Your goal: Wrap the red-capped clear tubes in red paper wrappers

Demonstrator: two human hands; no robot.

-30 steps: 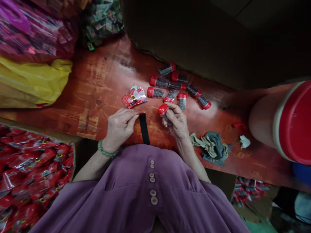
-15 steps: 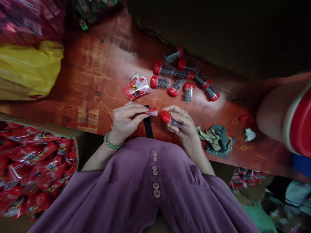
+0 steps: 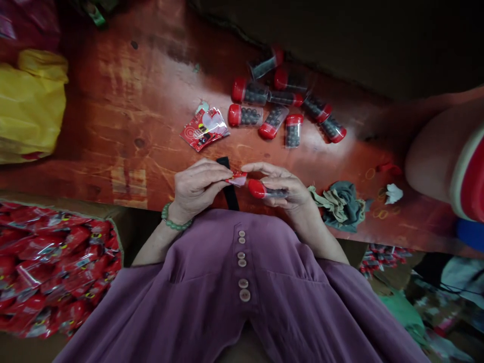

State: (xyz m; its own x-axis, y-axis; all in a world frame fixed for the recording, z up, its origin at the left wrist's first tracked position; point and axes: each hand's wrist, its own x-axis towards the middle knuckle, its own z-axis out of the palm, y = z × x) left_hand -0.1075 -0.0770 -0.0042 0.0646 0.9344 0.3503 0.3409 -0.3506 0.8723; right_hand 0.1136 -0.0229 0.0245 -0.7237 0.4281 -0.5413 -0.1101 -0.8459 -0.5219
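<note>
Over the table (image 3: 86,111), the left hand (image 3: 194,185) pinches red card (image 3: 238,179), one piece or several I cannot tell; the right hand (image 3: 289,189) grasps one bottle (image 3: 257,189) just beside it. Nine more bottles (image 3: 245,115) lie beyond, near one card pile (image 3: 204,132).

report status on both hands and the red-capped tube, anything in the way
Left hand pinching red-printed slips. Right hand holding red-capped tube, cap toward slips. Black strip runs beneath slips; nothing seen blocking.
</note>
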